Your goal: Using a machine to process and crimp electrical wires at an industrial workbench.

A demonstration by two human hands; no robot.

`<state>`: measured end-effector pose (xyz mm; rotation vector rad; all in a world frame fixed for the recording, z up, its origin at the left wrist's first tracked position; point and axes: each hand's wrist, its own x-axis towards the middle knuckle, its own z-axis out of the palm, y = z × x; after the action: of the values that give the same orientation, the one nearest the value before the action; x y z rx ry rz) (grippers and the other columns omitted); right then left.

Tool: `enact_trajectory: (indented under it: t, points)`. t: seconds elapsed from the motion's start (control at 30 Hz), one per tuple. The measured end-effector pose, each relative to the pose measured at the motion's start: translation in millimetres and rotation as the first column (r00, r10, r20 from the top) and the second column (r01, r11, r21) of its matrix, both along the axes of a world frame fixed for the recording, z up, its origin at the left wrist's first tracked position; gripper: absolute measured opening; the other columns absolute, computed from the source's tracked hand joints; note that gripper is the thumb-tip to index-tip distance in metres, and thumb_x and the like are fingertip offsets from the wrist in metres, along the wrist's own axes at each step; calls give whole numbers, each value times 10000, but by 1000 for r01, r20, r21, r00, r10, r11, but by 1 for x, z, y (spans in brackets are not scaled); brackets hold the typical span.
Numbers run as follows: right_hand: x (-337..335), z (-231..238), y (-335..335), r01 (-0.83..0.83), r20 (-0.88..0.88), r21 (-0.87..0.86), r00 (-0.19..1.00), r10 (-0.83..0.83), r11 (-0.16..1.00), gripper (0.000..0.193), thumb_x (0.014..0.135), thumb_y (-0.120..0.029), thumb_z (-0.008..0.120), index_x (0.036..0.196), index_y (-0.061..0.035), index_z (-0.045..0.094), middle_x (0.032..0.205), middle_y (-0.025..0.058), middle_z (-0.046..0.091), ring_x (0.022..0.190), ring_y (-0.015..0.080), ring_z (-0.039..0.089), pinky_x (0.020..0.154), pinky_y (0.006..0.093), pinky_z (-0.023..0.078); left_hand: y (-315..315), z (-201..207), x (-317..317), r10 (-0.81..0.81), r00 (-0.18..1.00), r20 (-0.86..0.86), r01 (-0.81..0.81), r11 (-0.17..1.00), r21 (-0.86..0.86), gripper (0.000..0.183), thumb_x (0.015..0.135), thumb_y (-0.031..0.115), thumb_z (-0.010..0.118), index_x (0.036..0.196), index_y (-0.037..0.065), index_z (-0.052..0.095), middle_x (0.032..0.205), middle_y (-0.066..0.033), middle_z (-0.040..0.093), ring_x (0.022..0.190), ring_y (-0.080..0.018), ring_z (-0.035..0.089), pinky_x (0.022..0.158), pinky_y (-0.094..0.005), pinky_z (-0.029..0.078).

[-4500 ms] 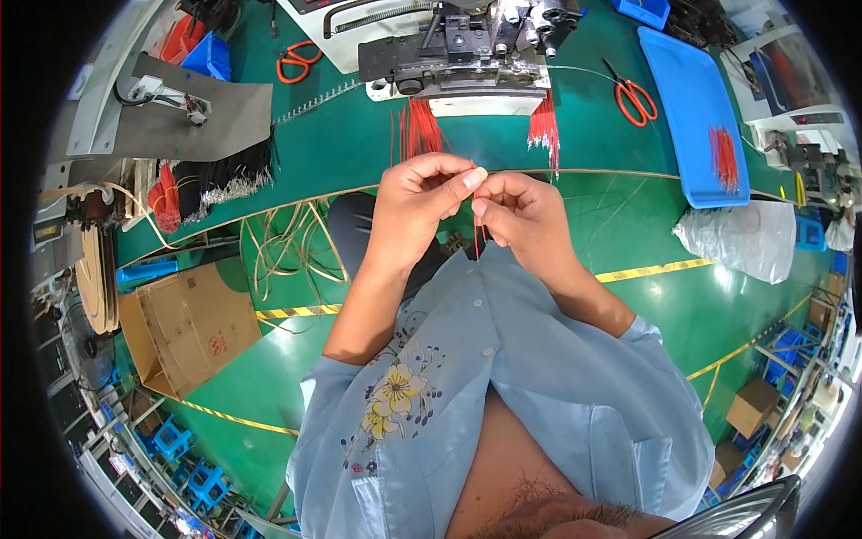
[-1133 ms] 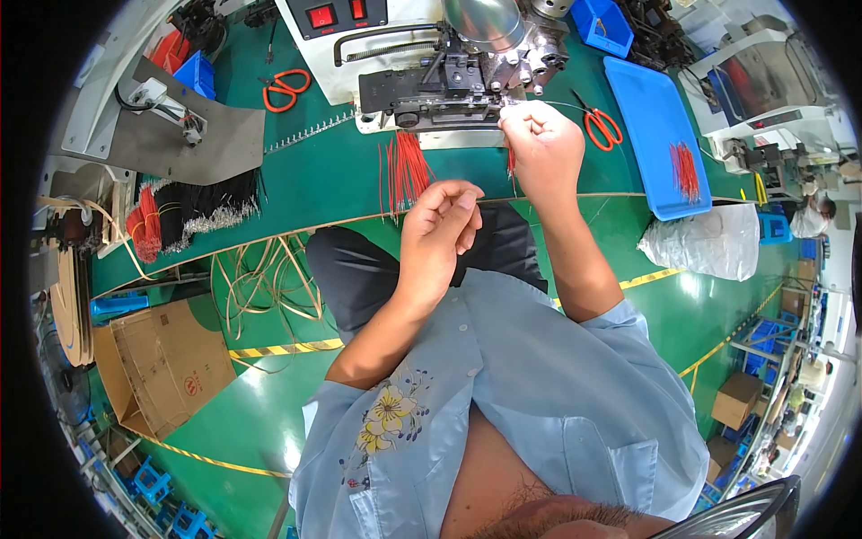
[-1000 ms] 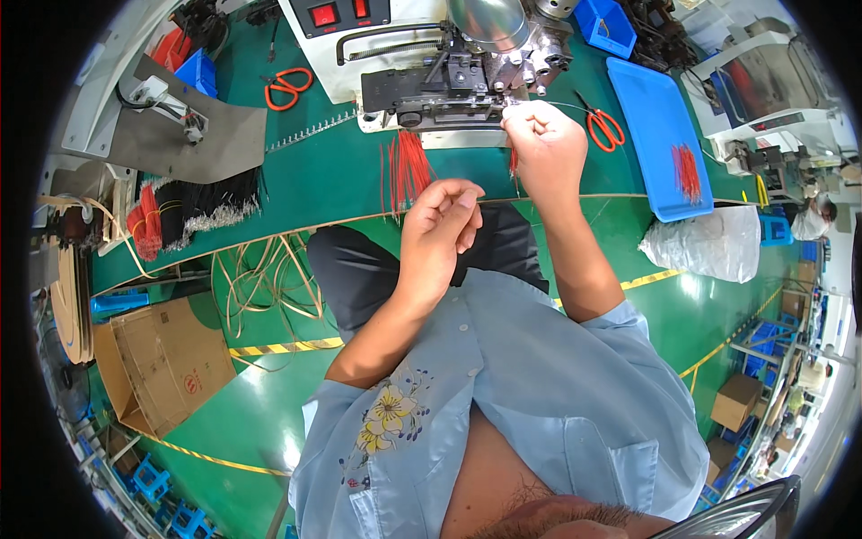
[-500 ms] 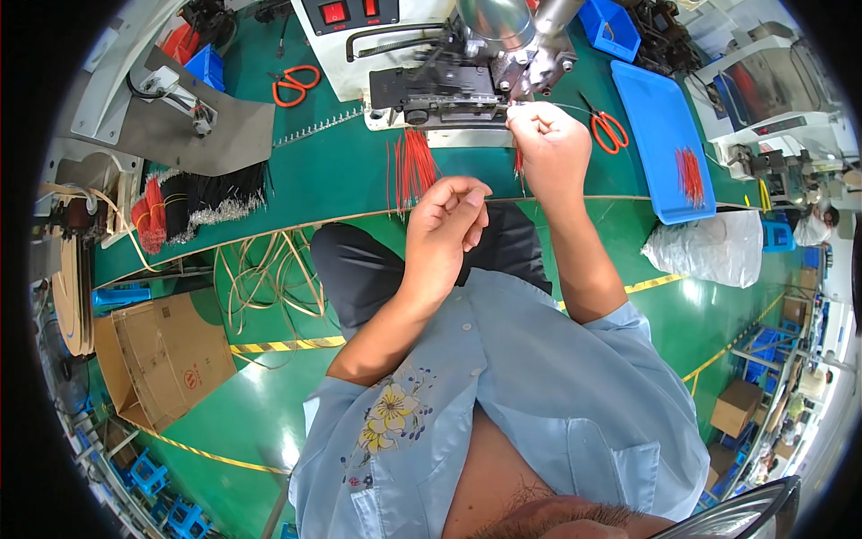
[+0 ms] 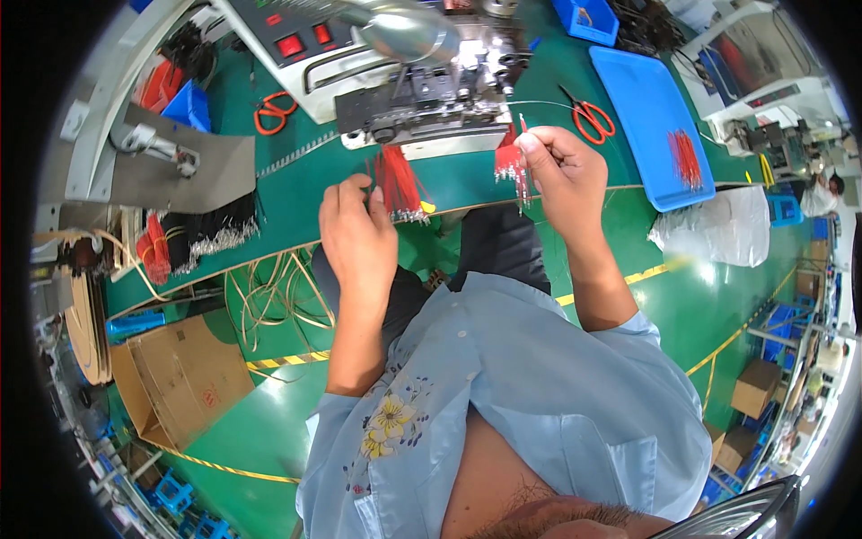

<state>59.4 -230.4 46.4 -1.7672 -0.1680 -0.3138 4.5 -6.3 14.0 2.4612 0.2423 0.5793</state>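
Red wires (image 5: pixel 396 178) with metal-tipped ends lie fanned on the green bench, in front of a bench press (image 5: pixel 431 99). My left hand (image 5: pixel 359 235) is at their left edge, its fingers curled and closed around a red wire that runs in between thumb and forefinger. Right of the press front, my right hand (image 5: pixel 569 178) pinches a red wire between thumb and forefinger, with its upper end pointing toward the press. Just left of that hand, a second small bunch of red wires (image 5: pixel 508 162) hangs near the bench edge.
A blue tray (image 5: pixel 660 171) with red wires lies to the right, beside orange-handled scissors (image 5: pixel 590 121). More orange-handled scissors (image 5: pixel 273 115) lie left of the press. Black wire bundles (image 5: pixel 220 216) rest at the left. A cardboard box (image 5: pixel 189 377) stands on the floor.
My left hand has moved left and forward to the red wire bunch. My right hand has drawn back slightly from the press, with a red wire now visible in it. The view has shifted.
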Motion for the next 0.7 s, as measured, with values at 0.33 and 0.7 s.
enact_trajectory:
  t: [0.33, 0.7]
  points:
    - [51, -1, -181, 416, 256, -737, 901, -350, 532, 256, 876, -304, 669, 916, -60, 736, 736, 181, 669, 681, 346, 670, 627, 423, 515, 0, -17, 6, 24, 994, -104, 6, 959, 284, 141, 825, 75, 674, 930, 24, 596, 935, -166, 587, 888, -384, 558, 807, -477, 449]
    - [-16, 1, -104, 338, 91, -608, 928, -360, 718, 175, 837, -228, 712, 858, -54, 704, 736, 125, 678, 647, 284, 672, 593, 375, 503, -5, -17, 10, 50, 990, -129, 1, 932, 362, 125, 839, 88, 662, 884, 3, 583, 895, -174, 597, 823, -370, 596, 733, -459, 489]
